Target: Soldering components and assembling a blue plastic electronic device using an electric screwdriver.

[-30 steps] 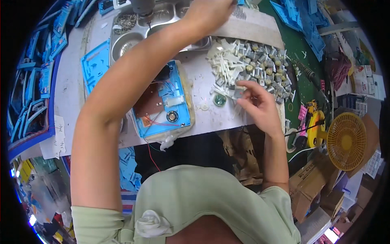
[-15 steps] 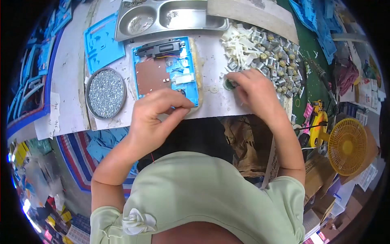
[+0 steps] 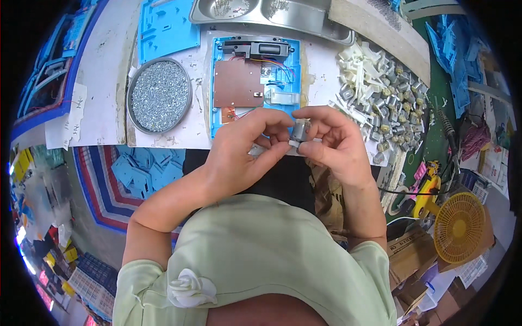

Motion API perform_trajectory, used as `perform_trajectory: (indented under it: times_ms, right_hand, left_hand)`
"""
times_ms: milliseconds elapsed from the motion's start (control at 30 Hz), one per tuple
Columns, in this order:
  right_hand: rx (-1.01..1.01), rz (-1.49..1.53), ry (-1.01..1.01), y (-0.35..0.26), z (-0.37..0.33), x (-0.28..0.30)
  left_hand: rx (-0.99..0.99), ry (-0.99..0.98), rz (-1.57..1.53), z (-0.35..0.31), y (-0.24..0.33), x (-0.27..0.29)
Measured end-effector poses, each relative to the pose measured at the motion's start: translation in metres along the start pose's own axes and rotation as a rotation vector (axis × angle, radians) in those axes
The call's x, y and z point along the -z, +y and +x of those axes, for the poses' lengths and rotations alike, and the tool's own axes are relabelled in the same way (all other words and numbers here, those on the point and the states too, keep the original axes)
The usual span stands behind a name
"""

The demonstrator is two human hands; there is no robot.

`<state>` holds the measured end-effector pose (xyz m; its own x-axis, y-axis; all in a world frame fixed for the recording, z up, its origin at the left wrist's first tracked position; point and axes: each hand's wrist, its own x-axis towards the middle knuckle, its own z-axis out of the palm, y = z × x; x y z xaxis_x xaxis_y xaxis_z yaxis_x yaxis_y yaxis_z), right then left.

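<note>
A small silver motor (image 3: 300, 129) with a white plastic piece at its lower end is held up between my two hands, over the table's near edge. My right hand (image 3: 341, 145) has it pinched between thumb and fingers. From the other side, the closed fingertips of my left hand (image 3: 243, 144) meet the motor and its white piece. Just beyond lies an open blue plastic casing (image 3: 296, 65). It contains a brown circuit board (image 3: 236, 84), a black module (image 3: 255, 49), thin coloured wires and a clear-white part (image 3: 284, 98). My left hand covers its near edge.
Left of the casing stands a round dish (image 3: 131, 106) of small screws; a blue panel (image 3: 168, 32) lies behind it. A metal compartment tray (image 3: 234, 20) is at the back. Right are heaped motors (image 3: 399, 108), white plastic pieces (image 3: 359, 70) and a flat board (image 3: 380, 35).
My right hand has come left from beside the motor heap and now grips a motor. My left hand has left the casing's near corner and joined it. The whole view has shifted.
</note>
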<state>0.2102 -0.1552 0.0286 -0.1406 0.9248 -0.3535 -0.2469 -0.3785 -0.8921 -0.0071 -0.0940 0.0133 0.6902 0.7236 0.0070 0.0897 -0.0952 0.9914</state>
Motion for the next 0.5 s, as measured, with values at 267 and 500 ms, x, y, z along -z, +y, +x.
perform_trajectory:
  times_ms: [267, 500]
  right_hand:
    - [0.006, -0.025, 0.002, 0.004, 0.002, 0.001]
    - [0.251, -0.513, 0.178, -0.001, -0.006, -0.016]
  left_hand:
    - [-0.034, 0.133, -0.087, -0.002, -0.012, -0.008]
    - [-0.191, 0.181, -0.027, -0.002, -0.017, -0.009]
